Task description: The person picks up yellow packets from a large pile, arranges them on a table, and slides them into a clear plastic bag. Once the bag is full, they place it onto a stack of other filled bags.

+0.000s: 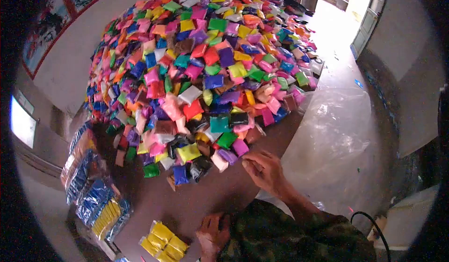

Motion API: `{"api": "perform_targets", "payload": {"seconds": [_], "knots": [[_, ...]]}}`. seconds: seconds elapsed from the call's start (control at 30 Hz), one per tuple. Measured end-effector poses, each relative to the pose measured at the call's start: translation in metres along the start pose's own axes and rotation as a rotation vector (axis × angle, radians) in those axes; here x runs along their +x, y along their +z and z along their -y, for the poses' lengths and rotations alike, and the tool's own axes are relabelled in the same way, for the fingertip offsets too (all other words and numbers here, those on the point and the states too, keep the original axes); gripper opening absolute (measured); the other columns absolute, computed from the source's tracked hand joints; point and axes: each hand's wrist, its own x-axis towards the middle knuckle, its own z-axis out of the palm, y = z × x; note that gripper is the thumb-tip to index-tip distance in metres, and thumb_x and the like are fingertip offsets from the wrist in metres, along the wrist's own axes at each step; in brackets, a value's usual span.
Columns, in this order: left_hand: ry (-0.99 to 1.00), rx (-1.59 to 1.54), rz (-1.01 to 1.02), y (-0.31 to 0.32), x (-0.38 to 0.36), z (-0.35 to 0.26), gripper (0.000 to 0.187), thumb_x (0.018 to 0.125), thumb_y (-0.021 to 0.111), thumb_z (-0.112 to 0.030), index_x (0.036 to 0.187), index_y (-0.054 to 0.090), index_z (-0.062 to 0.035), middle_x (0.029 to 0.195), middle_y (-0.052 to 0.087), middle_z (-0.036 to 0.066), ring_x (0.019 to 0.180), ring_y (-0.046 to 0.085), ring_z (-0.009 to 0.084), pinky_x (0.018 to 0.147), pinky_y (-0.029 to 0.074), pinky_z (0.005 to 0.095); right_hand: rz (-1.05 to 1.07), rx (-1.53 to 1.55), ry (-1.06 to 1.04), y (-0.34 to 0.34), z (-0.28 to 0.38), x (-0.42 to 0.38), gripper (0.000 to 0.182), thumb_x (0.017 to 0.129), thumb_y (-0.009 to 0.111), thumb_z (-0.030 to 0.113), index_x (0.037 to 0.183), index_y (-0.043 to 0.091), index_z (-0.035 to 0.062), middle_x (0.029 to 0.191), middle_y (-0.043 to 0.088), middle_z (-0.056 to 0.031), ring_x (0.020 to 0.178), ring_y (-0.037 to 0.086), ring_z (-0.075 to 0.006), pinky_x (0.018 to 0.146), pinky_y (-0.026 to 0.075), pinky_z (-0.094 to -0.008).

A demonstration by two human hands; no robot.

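Observation:
A huge heap of small coloured packets [220, 82] covers most of the brown table. At its near edge my right hand [265, 172] reaches in, palm down, thumb and forefinger slightly apart with nothing visible between them. Closest to those fingertips are a purple packet [228, 157] and a magenta packet [240, 147]. Lower down, my left hand [213, 235] rests on the table with its fingers curled in; whatever they might hold is hidden. Left of it lies a clear bag of several yellow packets [164, 244], apart from the hand.
Filled clear bags [96, 199] are stacked along the left table edge, one showing yellow packets. A big sheet of clear plastic [329, 140] hangs at the right side. A black cable [378, 229] curves at lower right. An open door [369, 21] stands at the back right.

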Motion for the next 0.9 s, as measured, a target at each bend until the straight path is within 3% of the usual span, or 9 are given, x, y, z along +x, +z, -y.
{"api": "perform_targets", "payload": {"seconds": [0.07, 0.1, 0.23, 0.3, 0.37, 0.4, 0.5, 0.9], "knots": [[0.074, 0.058, -0.062, -0.013, 0.013, 0.004, 0.023, 0.08, 0.083, -0.019, 0.098, 0.071, -0.0102, 0.104, 0.069, 0.012, 0.095, 0.069, 0.0345, 0.082, 0.057, 0.0434, -0.07, 0.03, -0.049, 0.01, 0.002, 0.003, 0.016, 0.09, 0.074, 0.007, 0.105, 0.071, 0.0023, 0.096, 0.072, -0.0121, 0.08, 0.071, -0.0208, 0.064, 0.055, -0.0303], [0.1, 0.043, -0.067, 0.011, 0.018, -0.027, 0.024, 0.08, 0.083, -0.019, 0.099, 0.072, -0.0095, 0.106, 0.069, 0.012, 0.097, 0.069, 0.0339, 0.083, 0.057, 0.0431, -0.08, -0.001, -0.043, -0.025, -0.016, 0.007, 0.016, 0.09, 0.074, 0.008, 0.105, 0.071, 0.002, 0.096, 0.072, -0.0122, 0.081, 0.071, -0.0211, 0.064, 0.055, -0.0307], [0.248, 0.163, -0.215, 0.008, 0.04, -0.027, 0.029, 0.08, 0.083, -0.021, 0.104, 0.072, -0.0072, 0.114, 0.069, 0.012, 0.105, 0.067, 0.0322, 0.086, 0.056, 0.0431, -0.207, 0.037, -0.08, -0.026, -0.02, 0.041, 0.017, 0.091, 0.074, 0.009, 0.107, 0.071, 0.0015, 0.096, 0.072, -0.0127, 0.083, 0.072, -0.023, 0.067, 0.056, -0.0322], [0.302, 0.349, -0.151, 0.028, 0.023, 0.004, 0.047, 0.081, 0.081, -0.032, 0.119, 0.066, -0.0099, 0.129, 0.06, 0.014, 0.119, 0.058, 0.0324, 0.1, 0.045, 0.0444, -0.215, 0.021, -0.074, -0.039, -0.016, 0.063, 0.018, 0.092, 0.073, 0.01, 0.107, 0.072, 0.0017, 0.097, 0.072, -0.013, 0.084, 0.072, -0.024, 0.069, 0.057, -0.033], [0.362, 0.717, 0.089, 0.063, -0.016, 0.078, 0.082, 0.081, 0.077, -0.055, 0.148, 0.051, -0.016, 0.156, 0.044, 0.018, 0.143, 0.042, 0.0336, 0.124, 0.025, 0.0464, -0.211, 0.014, -0.032, -0.049, -0.014, 0.082, 0.018, 0.092, 0.072, 0.01, 0.108, 0.072, 0.0021, 0.099, 0.073, -0.0132, 0.085, 0.072, -0.0248, 0.072, 0.057, -0.0335], [0.317, 0.567, 0.034, 0.052, -0.004, 0.057, 0.067, 0.082, 0.078, -0.046, 0.139, 0.058, -0.0148, 0.148, 0.051, 0.019, 0.136, 0.049, 0.0347, 0.118, 0.033, 0.0482, -0.228, 0.009, -0.037, -0.053, -0.015, 0.092, 0.018, 0.092, 0.072, 0.01, 0.108, 0.072, 0.0022, 0.099, 0.073, -0.0133, 0.085, 0.072, -0.0247, 0.073, 0.057, -0.0338], [0.3, 0.365, -0.049, 0.037, 0.013, 0.023, 0.062, 0.084, 0.076, -0.043, 0.137, 0.06, -0.0145, 0.145, 0.053, 0.018, 0.133, 0.051, 0.0354, 0.115, 0.036, 0.0496, -0.291, -0.032, -0.046, -0.059, -0.021, 0.118, 0.019, 0.091, 0.073, 0.01, 0.108, 0.072, 0.0025, 0.099, 0.073, -0.0133, 0.085, 0.072, -0.0244, 0.075, 0.057, -0.0346], [0.3, 0.274, -0.075, 0.027, 0.017, 0.019, 0.044, 0.092, 0.068, -0.031, 0.132, 0.065, -0.0134, 0.134, 0.063, 0.015, 0.122, 0.059, 0.0383, 0.105, 0.045, 0.0552, -0.491, -0.201, 0.009, -0.051, -0.101, 0.22, 0.018, 0.09, 0.07, 0.013, 0.107, 0.072, 0.0057, 0.101, 0.072, -0.0152, 0.084, 0.073, -0.0292, 0.074, 0.057, -0.0395]]}}
